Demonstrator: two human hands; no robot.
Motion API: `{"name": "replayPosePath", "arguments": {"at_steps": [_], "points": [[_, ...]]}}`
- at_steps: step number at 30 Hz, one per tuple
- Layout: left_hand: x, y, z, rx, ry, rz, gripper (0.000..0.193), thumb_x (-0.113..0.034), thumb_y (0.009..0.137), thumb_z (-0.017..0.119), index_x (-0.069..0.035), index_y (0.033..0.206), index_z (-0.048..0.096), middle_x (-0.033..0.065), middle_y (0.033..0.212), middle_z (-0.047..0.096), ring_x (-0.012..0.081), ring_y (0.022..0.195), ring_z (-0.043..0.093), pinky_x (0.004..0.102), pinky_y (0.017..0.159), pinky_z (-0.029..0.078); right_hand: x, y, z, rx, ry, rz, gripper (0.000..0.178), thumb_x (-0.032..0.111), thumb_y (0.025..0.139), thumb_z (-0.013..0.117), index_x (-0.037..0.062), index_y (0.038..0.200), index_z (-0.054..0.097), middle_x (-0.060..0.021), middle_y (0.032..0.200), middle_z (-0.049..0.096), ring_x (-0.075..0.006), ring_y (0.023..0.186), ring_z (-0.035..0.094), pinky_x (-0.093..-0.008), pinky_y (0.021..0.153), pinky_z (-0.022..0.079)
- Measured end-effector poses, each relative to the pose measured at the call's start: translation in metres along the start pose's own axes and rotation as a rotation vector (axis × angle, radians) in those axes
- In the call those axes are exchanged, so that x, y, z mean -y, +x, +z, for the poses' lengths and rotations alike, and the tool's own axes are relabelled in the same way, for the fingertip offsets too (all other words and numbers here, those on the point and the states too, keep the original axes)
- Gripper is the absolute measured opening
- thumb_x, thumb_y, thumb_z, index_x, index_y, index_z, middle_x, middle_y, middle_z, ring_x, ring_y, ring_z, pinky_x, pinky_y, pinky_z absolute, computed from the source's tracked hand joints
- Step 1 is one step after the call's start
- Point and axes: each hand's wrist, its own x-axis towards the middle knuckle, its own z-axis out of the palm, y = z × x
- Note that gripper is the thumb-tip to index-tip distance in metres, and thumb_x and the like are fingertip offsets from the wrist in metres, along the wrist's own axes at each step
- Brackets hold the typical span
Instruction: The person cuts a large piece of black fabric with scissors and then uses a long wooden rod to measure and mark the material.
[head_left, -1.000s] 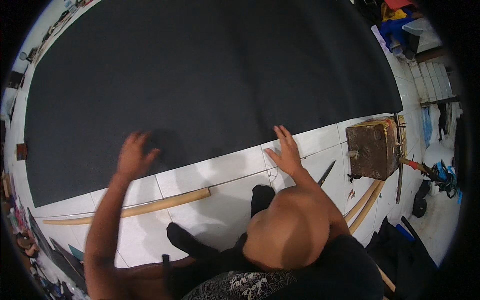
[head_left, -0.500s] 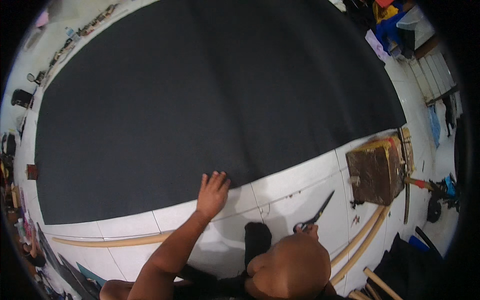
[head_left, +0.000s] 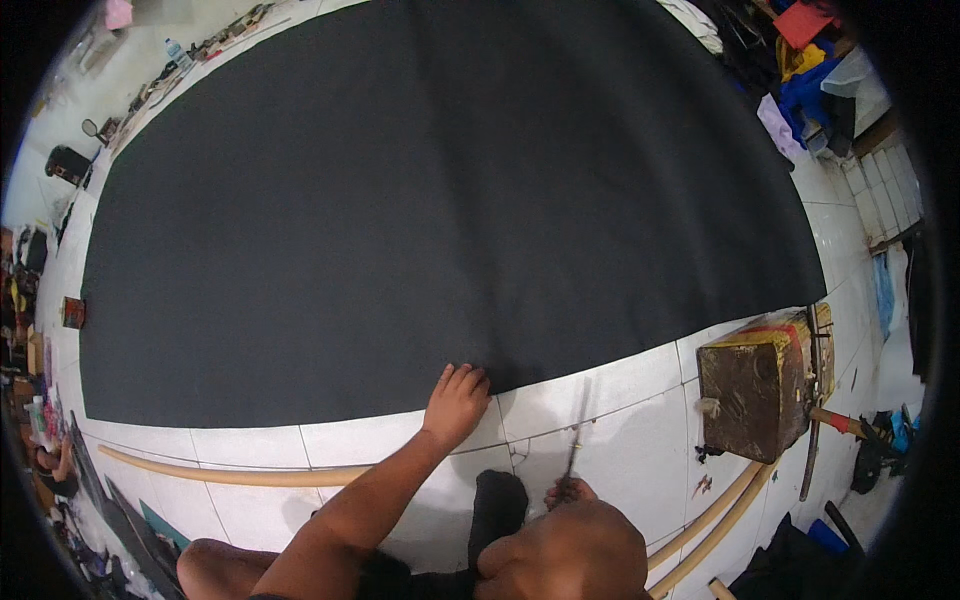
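Note:
A very large black sheet of fabric lies spread over the white tiled floor. My left hand rests flat on its near edge, fingertips on the cloth and palm on the tile. My right hand shows only its fingers above my bent knee. It grips the handles of dark scissors, whose blades point away from me toward the fabric edge and stop just short of it. A dark sock-like shape lies between my two arms.
A worn brown wooden box stands on the tiles at the right, with tools beside it. One long pale wooden rod lies along the floor at the left, and more curve at the right. Clutter and coloured cloth line the room's edges.
My left hand has slid to the right along the fabric's near edge. My right hand has left that edge, drawn back to my knee and now holds the scissors.

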Motion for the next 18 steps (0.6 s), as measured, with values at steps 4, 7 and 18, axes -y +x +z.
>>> {"name": "replayPosePath", "arguments": {"at_steps": [4,7,18], "points": [[-0.004,0.003,0.011,-0.015,-0.009,-0.016,0.029,-0.018,0.089,0.069,-0.004,0.114,0.068,0.0135,0.126,0.061,0.0326,0.127,0.054,0.0540,0.112,0.039,0.020,-0.009,0.035,0.009,-0.716,-0.193,0.027,0.029,0.094,0.070,0.0037,0.091,0.062,-0.0053,0.078,0.061,-0.0141,0.073,0.052,-0.0367,0.066,0.045],[-0.003,-0.001,0.008,-0.019,-0.075,-0.031,0.026,-0.015,0.088,0.068,-0.004,0.112,0.069,0.0143,0.126,0.062,0.0341,0.128,0.054,0.0557,0.112,0.039,-0.008,-0.020,0.031,0.094,-0.616,-0.201,0.029,0.032,0.095,0.069,0.0047,0.090,0.061,-0.0038,0.076,0.059,-0.0135,0.072,0.051,-0.0369,0.065,0.044],[-0.009,0.000,-0.002,-0.085,-0.217,-0.102,0.027,-0.008,0.083,0.071,-0.001,0.109,0.067,0.0166,0.122,0.060,0.0362,0.127,0.053,0.0583,0.114,0.035,0.033,0.003,0.065,0.269,-0.374,-0.044,0.032,0.038,0.097,0.067,0.0080,0.092,0.057,0.0008,0.073,0.054,-0.0113,0.069,0.049,-0.0314,0.063,0.043]]}}
